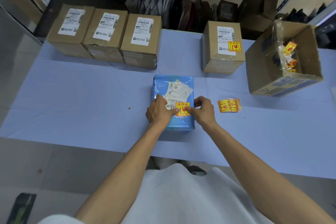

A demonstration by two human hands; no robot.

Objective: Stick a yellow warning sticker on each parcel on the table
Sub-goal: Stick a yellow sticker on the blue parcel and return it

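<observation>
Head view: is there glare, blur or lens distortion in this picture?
Head view: wide-angle distortion bows the table edge; glare streaks the glossy wrap of the blue parcel; the yellow sticker reads sharp; soft light, weak shadows.

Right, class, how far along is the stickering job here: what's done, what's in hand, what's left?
Done: the back-right box carries a yellow sticker. In hand: the left hand and right hand touch a second sticker on the blue parcel. Left: the three back-left boxes show none. Spare stickers lie nearby.
</observation>
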